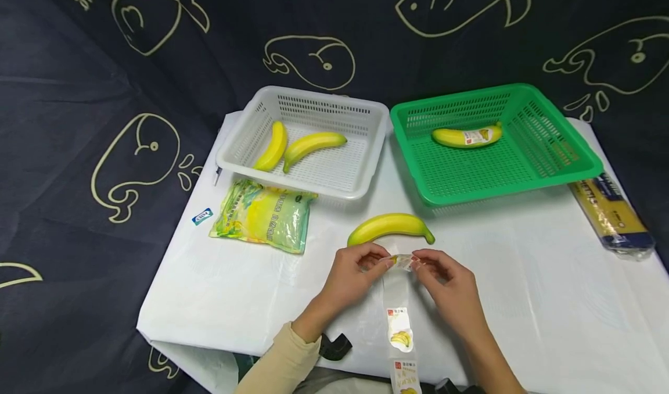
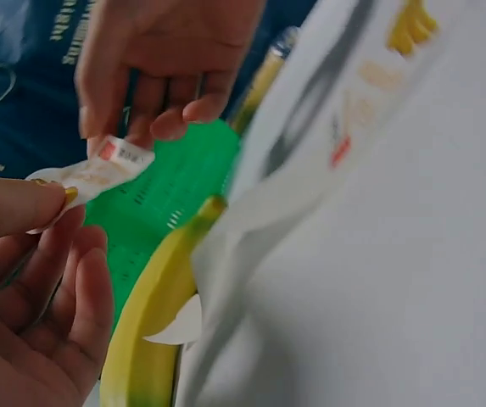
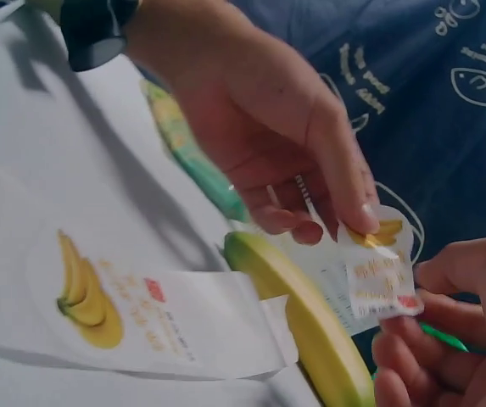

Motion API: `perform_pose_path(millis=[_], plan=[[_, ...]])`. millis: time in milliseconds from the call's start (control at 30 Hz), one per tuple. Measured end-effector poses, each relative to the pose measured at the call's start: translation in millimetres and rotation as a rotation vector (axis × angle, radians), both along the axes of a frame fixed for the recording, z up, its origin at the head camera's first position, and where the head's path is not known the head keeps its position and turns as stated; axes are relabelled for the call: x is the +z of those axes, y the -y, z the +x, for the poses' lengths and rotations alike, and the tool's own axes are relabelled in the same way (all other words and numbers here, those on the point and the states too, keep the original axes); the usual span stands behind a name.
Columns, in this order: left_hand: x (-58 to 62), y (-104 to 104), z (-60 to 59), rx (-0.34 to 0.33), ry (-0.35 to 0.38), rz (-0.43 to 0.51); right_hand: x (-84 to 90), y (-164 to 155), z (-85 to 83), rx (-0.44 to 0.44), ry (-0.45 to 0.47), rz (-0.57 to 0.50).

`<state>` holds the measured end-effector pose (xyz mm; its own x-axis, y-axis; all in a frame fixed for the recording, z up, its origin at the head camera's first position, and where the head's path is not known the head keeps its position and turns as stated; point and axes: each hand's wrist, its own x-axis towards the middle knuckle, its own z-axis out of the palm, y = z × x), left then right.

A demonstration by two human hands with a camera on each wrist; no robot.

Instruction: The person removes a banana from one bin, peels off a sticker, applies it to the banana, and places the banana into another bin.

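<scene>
Covering most of the view: white plastic sheet [image 1: 522,278] spread on a dark whale-print cloth [image 1: 78,150]. Standing at the back: white perforated plastic basket [image 1: 360,167] with two yellow bananas, green perforated plastic basket [image 1: 575,161] with one labelled banana [image 1: 467,136]. Lying beside them: yellow-green printed pouch [image 1: 263,215], flat. Lying loose just ahead of the hands: unlabelled yellow banana [image 1: 389,226]. Trailing toward the body: clear backing strip [image 1: 399,318] carrying printed banana stickers. Pinching opposite ends of one small white banana sticker [image 1: 401,261], lifted off the strip: left hand [image 1: 351,278] and right hand [image 1: 446,286], fingertips pressed together on it. Likely risks: sticker folding onto itself or clinging to a fingertip if pulled unevenly; creasing or landing crooked on the curved peel; banana rolling away under an off-centre press.
</scene>
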<state>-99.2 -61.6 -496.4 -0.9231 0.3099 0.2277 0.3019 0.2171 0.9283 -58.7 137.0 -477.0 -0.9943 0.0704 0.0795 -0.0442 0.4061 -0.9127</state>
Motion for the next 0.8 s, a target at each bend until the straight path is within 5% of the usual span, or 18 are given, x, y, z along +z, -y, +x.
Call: perform_pose_path(millis=[167,367,500,667,800], plan=[[-3.9,-1,-0.6,-0.050,-0.231,-0.159,-8.8,-1,-1.8,0.008,-0.096,0.156],[1.0,1,-2.1,-0.112,-0.338,-0.302,-10.9,-2,-1.9,0.111,-0.296,0.239],[4.2,2,-3.7,-0.159,-0.391,-0.366,-14.5,-2,-1.5,0.143,-0.348,0.234],[5.7,6,-14.5,-0.065,-0.396,-0.402,-20.7,-3,-2.9,0.075,-0.192,0.127],[9.2,4,-35.3,0.054,-0.403,-0.537,-25.5,-5,-4.9,-0.016,0.013,-0.034]])
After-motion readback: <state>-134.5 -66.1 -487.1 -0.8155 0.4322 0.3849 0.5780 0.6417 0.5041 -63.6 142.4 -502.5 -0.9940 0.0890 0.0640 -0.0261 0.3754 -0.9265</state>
